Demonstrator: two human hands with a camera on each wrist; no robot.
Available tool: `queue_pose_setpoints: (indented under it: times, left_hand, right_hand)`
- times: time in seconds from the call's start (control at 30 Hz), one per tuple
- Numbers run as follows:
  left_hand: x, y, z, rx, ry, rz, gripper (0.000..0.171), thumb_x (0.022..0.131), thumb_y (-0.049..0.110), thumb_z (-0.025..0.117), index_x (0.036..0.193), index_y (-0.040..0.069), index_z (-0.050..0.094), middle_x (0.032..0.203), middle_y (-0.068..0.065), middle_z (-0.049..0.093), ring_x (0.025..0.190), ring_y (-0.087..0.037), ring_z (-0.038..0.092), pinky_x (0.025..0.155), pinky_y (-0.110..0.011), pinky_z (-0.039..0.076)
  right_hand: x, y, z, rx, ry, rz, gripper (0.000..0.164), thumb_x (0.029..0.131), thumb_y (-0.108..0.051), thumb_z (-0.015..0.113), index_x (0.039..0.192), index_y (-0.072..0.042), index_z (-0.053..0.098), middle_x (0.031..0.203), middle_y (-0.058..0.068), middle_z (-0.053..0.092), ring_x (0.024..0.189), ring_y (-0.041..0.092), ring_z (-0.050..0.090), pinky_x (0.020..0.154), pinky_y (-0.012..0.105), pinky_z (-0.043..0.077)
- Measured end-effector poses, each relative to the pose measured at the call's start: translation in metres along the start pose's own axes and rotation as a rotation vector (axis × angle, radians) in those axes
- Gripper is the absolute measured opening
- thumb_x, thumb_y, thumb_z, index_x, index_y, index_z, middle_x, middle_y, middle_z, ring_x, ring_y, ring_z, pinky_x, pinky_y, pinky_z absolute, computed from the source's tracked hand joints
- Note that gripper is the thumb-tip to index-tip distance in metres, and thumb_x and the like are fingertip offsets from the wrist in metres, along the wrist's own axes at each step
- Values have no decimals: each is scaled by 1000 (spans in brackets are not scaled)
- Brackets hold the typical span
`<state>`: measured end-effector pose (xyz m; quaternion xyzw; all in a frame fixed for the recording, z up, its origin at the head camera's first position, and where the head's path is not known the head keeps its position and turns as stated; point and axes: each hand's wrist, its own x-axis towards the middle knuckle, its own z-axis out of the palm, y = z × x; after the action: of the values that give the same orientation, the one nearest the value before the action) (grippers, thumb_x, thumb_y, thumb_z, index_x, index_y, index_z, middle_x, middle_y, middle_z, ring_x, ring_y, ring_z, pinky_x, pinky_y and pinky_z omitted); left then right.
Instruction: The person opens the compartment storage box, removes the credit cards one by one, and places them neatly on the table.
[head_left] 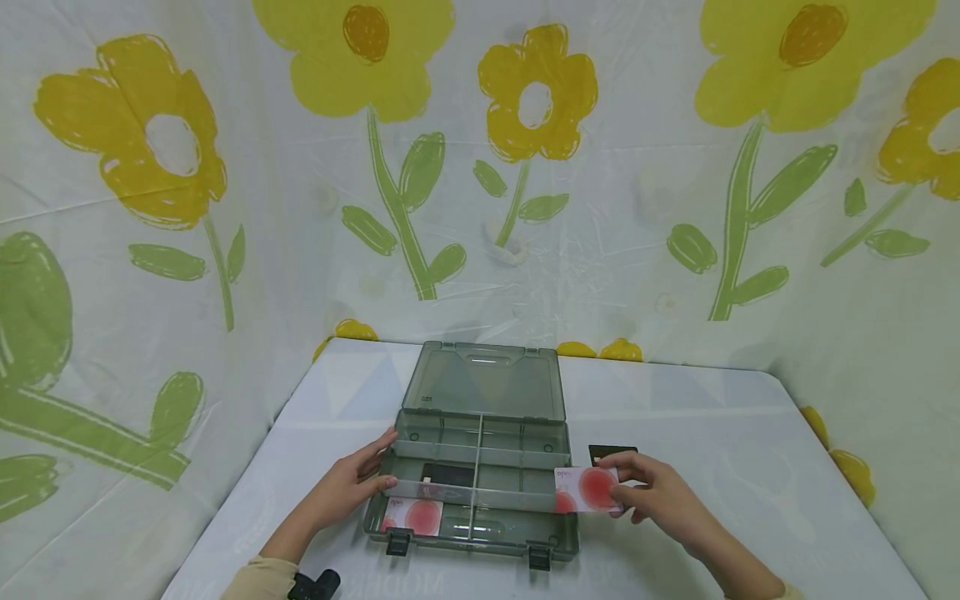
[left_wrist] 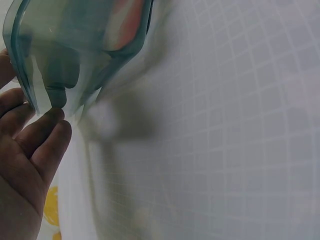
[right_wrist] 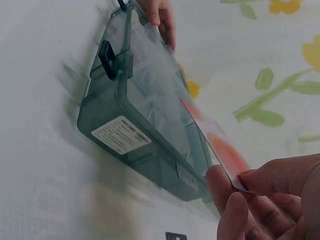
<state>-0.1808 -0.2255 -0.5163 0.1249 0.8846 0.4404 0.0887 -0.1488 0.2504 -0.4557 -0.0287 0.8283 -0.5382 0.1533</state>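
Note:
An open grey-green divider box (head_left: 521,542) lies on the table, its clear lid folded back. My left hand (head_left: 348,487) grips the box's left wall, the thumb over the rim and several fingers on the outside. With thumb and fingers, my right hand (head_left: 660,496) pinches the end of a white card with red circles (head_left: 597,489). That card (right_wrist: 217,142) is tilted at the box's right rim, its far end over the front right compartment. A similar red-and-white card (head_left: 423,517) lies in the front left compartment, and a black card (head_left: 450,475) in the one behind it.
Beyond my right hand, a dark card (head_left: 611,452) lies on the white table (head_left: 697,417), partly covered by that hand. The raised lid (head_left: 483,383) stretches toward the back edge. A flowered curtain (head_left: 600,275) surrounds the table. Two dark latches (head_left: 539,557) hang at the box's front.

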Motion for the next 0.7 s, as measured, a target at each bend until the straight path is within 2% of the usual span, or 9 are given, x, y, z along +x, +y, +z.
queue_pose_setpoints:
  times: [0.7]
  left_hand:
    - [1,-1,0,-15,4,-22,78,94,34,73,159,13,36,166,-13,26,139,-46,44,111,-50,45]
  right_hand:
    - [-4,24,-27,-14,92,77,41,94,-14,72,131,0,60,106,10,69,78,25,69,61,36,56]
